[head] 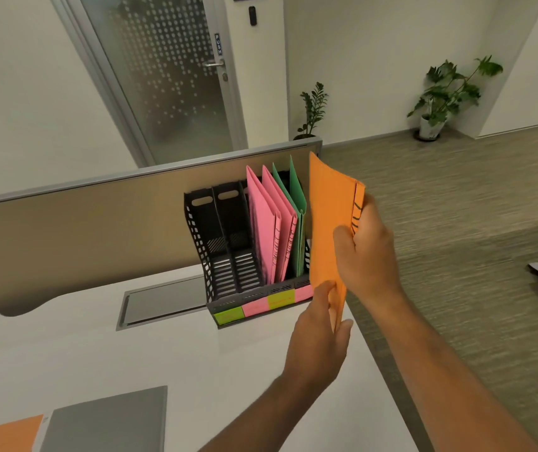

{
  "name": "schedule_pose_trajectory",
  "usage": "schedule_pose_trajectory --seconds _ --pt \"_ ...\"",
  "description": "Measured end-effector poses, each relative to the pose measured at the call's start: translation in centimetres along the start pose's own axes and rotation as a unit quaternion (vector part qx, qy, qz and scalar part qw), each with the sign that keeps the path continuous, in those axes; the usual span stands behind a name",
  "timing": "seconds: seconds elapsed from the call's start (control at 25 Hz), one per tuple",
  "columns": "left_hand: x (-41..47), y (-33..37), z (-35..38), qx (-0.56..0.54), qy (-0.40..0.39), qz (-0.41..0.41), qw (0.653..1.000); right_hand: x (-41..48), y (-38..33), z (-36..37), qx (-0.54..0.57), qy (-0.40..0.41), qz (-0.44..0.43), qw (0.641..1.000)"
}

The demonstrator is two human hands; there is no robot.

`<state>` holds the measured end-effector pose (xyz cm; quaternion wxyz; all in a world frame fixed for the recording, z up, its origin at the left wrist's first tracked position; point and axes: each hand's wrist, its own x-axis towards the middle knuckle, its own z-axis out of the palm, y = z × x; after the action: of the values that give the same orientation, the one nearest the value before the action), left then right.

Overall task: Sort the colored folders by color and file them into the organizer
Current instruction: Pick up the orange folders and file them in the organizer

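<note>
A black slotted organizer (pixel 210 252) stands on the white desk against the partition, with green and pink sticky labels along its front. Two pink folders (pixel 269 226) lean in its third slot and a green folder (pixel 297 203) stands in the slot to their right; the two left slots hold nothing. An orange folder (pixel 328 223) is held upright just right of the organizer. My right hand (pixel 364 247) grips its right edge, and my left hand (pixel 318 340) pinches its bottom corner. Another orange folder (pixel 3 433) lies at the bottom left.
A grey laptop (pixel 108 422) lies closed at the desk's near left. A grey cable hatch (pixel 160 303) is set into the desk left of the organizer. The desk's right edge runs close beside my arms, with carpet beyond. Two potted plants and a glass door stand behind.
</note>
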<state>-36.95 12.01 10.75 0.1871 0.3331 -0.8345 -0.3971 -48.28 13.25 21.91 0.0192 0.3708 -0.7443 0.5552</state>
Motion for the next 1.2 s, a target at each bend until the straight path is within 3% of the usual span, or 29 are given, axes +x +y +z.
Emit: schedule_pose_trajectory --seconds 0.2,0.48,0.8,1.08,1.2 --pt "3.7 1.1 0.8 0.002 0.030 0.026 0.999 4.3 0.5 -0.2 0.045 -0.026 -0.024 0.998" --pt "7.2 1.6 0.6 -0.035 0.079 0.039 0.996 7.5 1.2 0.9 0.092 0.014 -0.097 0.991" --pt "14.3 -2.4 0.2 -0.098 0.090 -0.030 0.991 8.1 4.5 6.7 0.135 0.013 -0.079 0.988" --pt "16.8 -4.4 1.6 -0.028 0.112 -0.052 0.992 8.7 7.8 10.1 0.128 -0.002 -0.062 0.990" --pt "17.4 -4.4 1.6 -0.048 0.149 -0.050 0.986 9.5 7.7 10.9 0.131 0.003 -0.073 0.989"
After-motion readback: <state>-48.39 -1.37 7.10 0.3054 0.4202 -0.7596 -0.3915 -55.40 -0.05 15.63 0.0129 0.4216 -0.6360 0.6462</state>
